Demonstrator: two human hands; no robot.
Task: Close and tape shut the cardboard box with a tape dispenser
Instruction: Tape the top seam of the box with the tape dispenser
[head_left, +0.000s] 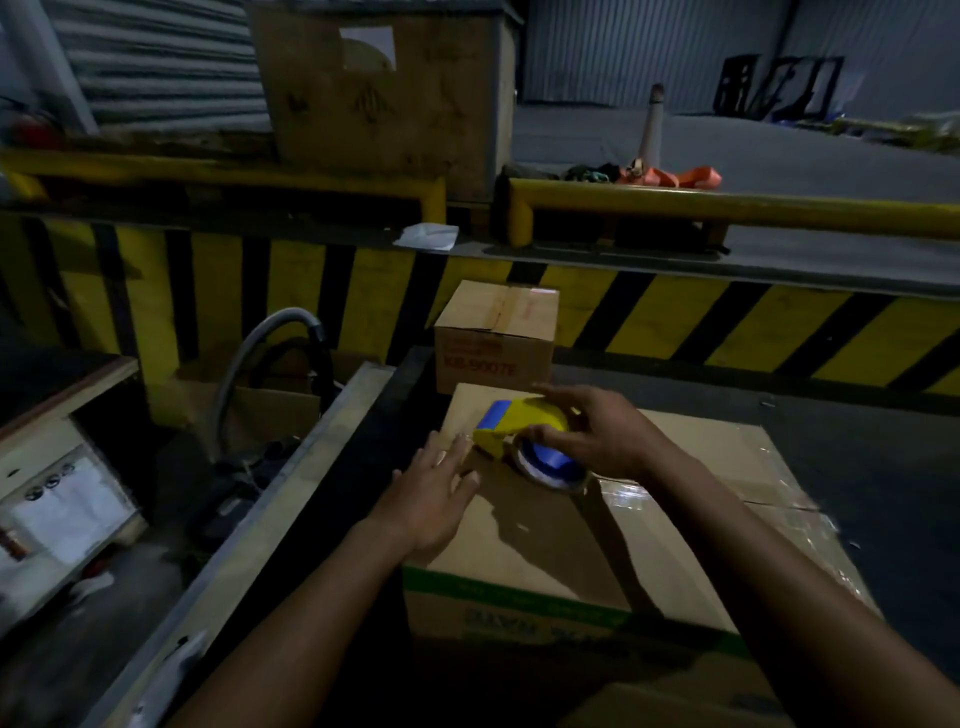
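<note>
1. The cardboard box (519, 551) sits on a dark table (857, 467) right in front of the person, with its top flaps lying flat and closed.
2. The tape dispenser (519, 421), yellow with blue parts, rests on the far left part of the box top, its blue roll (553, 462) touching the cardboard.
3. The right hand (608, 434) grips the dispenser from the right side. Its fingers are curled round the yellow body: one finger (550, 391) reaches over the top, and the thumb (540, 434) presses the near side just above the roll.
4. The front end of the dispenser sticks out to the left, past the right fingertips, and points toward the left hand.
5. The left hand (428, 496) lies palm down on the box top near its left edge, with its fingers (457, 452) straight and close together, holding nothing. The fingertips are just beside the yellow front end; whether they touch it cannot be told.
6. Glossy clear tape (628, 493) shows on the box top to the right of the roll, along the seam between the flaps.
7. A smaller taped box (493, 332) stands just behind the big one, against a yellow and black striped wall (727, 322).
8. A grey hose (260, 338) curves up to the left of the table, and a yellow rail (727, 205) runs above the wall.
</note>
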